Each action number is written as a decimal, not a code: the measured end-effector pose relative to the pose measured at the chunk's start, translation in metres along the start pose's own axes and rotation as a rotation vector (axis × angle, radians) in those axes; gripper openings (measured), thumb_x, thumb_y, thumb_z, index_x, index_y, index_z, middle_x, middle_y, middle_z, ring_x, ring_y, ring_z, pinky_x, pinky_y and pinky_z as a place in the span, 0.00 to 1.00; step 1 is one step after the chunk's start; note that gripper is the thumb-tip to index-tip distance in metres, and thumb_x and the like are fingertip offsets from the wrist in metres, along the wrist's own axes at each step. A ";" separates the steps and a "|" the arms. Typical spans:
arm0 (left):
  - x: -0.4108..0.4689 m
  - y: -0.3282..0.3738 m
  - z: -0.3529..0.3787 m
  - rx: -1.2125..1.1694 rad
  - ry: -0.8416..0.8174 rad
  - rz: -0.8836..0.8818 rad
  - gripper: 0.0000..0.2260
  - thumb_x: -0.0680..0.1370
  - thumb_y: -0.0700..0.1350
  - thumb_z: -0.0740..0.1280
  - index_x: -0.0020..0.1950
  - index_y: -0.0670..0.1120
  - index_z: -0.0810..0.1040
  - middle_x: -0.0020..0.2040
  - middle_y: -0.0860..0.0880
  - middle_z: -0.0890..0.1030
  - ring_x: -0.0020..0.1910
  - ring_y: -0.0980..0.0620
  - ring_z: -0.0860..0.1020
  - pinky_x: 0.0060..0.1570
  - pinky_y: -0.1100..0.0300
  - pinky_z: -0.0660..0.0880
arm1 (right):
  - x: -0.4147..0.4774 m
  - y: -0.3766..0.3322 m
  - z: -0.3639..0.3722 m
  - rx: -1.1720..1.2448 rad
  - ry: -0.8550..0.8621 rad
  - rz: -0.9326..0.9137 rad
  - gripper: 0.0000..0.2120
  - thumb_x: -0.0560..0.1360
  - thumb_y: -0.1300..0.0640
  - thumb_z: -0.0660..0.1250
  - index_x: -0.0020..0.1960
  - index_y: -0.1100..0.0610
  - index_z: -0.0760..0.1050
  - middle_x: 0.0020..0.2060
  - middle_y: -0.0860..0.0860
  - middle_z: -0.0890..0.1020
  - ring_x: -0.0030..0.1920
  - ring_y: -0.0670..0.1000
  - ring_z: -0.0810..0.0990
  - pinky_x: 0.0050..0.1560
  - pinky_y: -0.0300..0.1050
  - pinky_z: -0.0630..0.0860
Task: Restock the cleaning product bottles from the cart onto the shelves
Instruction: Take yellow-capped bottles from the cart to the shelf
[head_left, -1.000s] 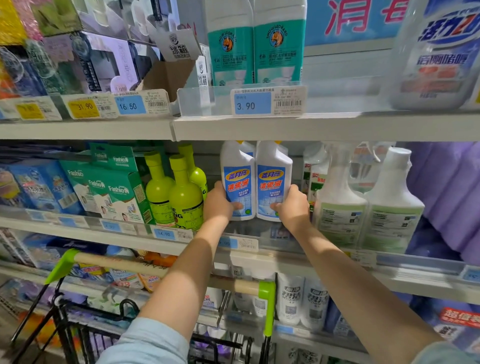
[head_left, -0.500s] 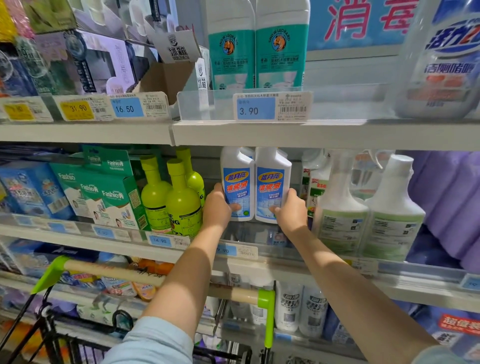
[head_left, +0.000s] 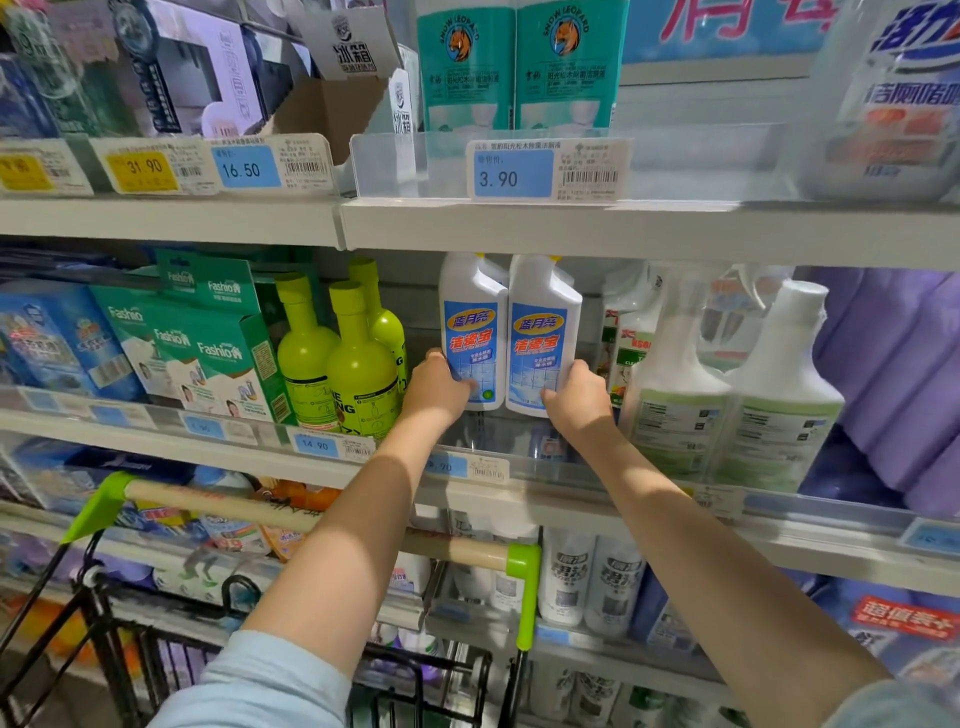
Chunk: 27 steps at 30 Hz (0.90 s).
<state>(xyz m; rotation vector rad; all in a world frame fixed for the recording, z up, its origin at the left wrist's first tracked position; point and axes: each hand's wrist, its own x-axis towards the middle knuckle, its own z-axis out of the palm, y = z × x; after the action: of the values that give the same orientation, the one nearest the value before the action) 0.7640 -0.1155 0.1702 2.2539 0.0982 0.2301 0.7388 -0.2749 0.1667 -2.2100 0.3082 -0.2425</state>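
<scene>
Beside white bottles (head_left: 540, 332): green bottles (head_left: 358, 364), sprayers (head_left: 675, 395).

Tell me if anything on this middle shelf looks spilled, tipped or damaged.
Nothing stands out. The left hand and right hand grip the white bottles, both upright, side by side; no spill or damage shows.

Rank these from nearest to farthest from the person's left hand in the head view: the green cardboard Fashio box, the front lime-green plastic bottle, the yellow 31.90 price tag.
1. Front lime-green plastic bottle, just left of the left hand.
2. Green cardboard Fashio box, further left, same shelf.
3. Yellow 31.90 price tag, upper shelf edge, far left.
</scene>
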 end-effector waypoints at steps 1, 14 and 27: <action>-0.003 0.002 -0.002 0.022 -0.003 -0.008 0.15 0.76 0.43 0.69 0.60 0.42 0.70 0.60 0.44 0.78 0.58 0.45 0.77 0.51 0.55 0.73 | -0.002 -0.001 -0.001 -0.006 -0.006 0.005 0.16 0.77 0.60 0.67 0.62 0.60 0.67 0.61 0.57 0.76 0.60 0.56 0.77 0.56 0.49 0.77; -0.130 -0.022 -0.065 0.009 0.001 0.300 0.06 0.79 0.43 0.65 0.53 0.48 0.80 0.46 0.55 0.80 0.44 0.63 0.76 0.45 0.73 0.71 | -0.103 -0.004 0.007 0.035 0.051 -0.482 0.08 0.78 0.57 0.64 0.44 0.60 0.78 0.38 0.53 0.81 0.40 0.52 0.78 0.40 0.45 0.73; -0.377 -0.245 -0.093 0.051 0.246 -0.607 0.07 0.79 0.42 0.64 0.51 0.42 0.81 0.48 0.45 0.83 0.46 0.49 0.79 0.42 0.66 0.67 | -0.306 0.022 0.185 -0.225 -0.888 -0.889 0.11 0.77 0.53 0.60 0.49 0.55 0.79 0.43 0.53 0.83 0.44 0.57 0.79 0.43 0.51 0.76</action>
<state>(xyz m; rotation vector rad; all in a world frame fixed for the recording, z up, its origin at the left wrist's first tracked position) 0.3780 0.0557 -0.0103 2.1245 0.9085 0.1738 0.4968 -0.0572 0.0173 -2.2946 -1.1835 0.3308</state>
